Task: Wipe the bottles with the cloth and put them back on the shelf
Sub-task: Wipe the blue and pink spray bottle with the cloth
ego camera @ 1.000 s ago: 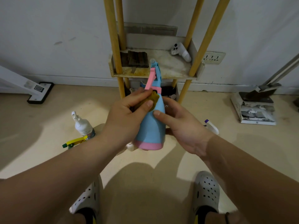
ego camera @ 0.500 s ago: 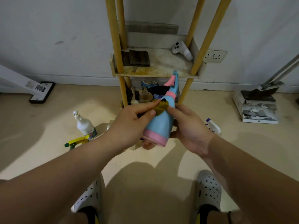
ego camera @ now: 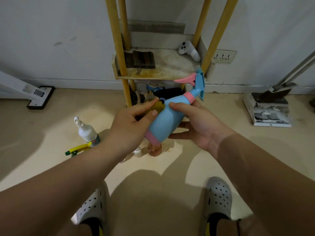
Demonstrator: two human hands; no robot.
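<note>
White controller (ego camera: 189, 51) near a wall socket (ego camera: 223, 57); dustpan (ego camera: 270, 97) on papers (ego camera: 271, 116); mop head (ego camera: 40, 97) at left.

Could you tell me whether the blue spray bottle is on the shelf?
No, the right hand holds the spray bottle tilted in the air.

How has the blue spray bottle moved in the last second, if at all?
Yes. The blue spray bottle tipped rightward; its nozzle now nears the shelf's front right post.

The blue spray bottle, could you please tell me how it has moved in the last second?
The spray bottle has tipped from upright to slanting, nozzle up and to the right. The right hand still holds it; the left hand still presses the cloth against it. The shelf is unchanged.
</note>
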